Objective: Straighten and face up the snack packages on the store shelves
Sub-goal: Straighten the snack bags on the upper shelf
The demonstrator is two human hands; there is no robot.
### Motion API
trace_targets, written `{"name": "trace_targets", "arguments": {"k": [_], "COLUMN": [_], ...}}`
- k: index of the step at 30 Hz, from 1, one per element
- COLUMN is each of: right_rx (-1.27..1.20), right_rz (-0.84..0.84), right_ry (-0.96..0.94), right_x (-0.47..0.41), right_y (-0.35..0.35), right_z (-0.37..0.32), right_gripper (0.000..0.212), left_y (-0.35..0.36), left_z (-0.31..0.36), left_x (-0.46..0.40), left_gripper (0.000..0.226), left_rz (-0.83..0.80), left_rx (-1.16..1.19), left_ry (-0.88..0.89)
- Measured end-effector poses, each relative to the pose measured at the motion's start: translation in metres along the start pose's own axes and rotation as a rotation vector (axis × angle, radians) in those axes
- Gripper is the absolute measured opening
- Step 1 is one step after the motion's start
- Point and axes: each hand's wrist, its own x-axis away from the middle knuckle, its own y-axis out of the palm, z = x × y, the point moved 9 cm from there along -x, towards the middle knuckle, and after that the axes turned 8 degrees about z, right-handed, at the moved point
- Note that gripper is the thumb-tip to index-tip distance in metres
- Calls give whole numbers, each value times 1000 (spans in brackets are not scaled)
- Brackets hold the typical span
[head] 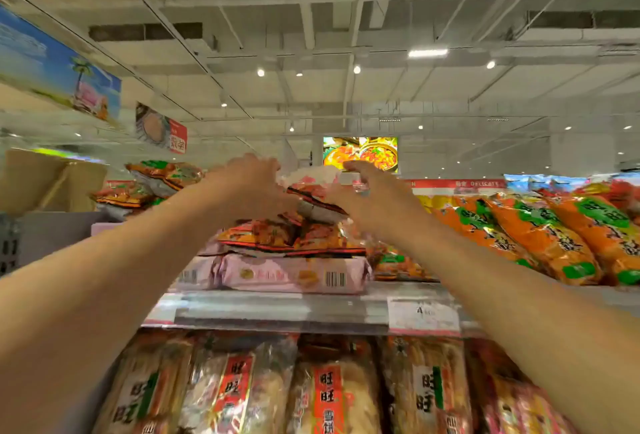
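Fingers (353, 167) of the right hand (367, 198) curl over the far edge of a red-and-white snack bag (313, 196), while the left hand (251, 184) grips its opposite end; how the left fingers lie is hidden behind the knuckles. Held between both hands, the bag sits atop a stack of orange packages (291, 238), which rests on pink boxes (294, 274) at the front of the top shelf (277, 312). Orange-and-green bags (540, 236) lean in a row to the right. A price tag (423, 314) hangs on the shelf rail. Rice cracker packs (329, 395) stand upright on the shelf below.
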Motion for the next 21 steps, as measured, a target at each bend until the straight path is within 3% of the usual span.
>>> {"name": "trace_targets", "arguments": {"k": [8, 11, 15, 21], "right_rx": [-27, -60, -159, -212], "right_rz": [-207, -231, -264, -212], "right_ry": [269, 328, 428, 263], "right_x": [-25, -26, -25, -28], "right_y": [50, 60, 67, 62], "right_z": [28, 33, 38, 29], "right_gripper": [105, 94, 97, 78], "left_y": [34, 38, 36, 31], "left_z": [-1, 2, -4, -14], "left_x": [-11, -15, -12, -2], "left_gripper": [50, 45, 59, 72], "left_rz": [-186, -237, -182, -71], "left_rx": [26, 40, 45, 267], "left_ry": [-64, -79, -147, -178]}}
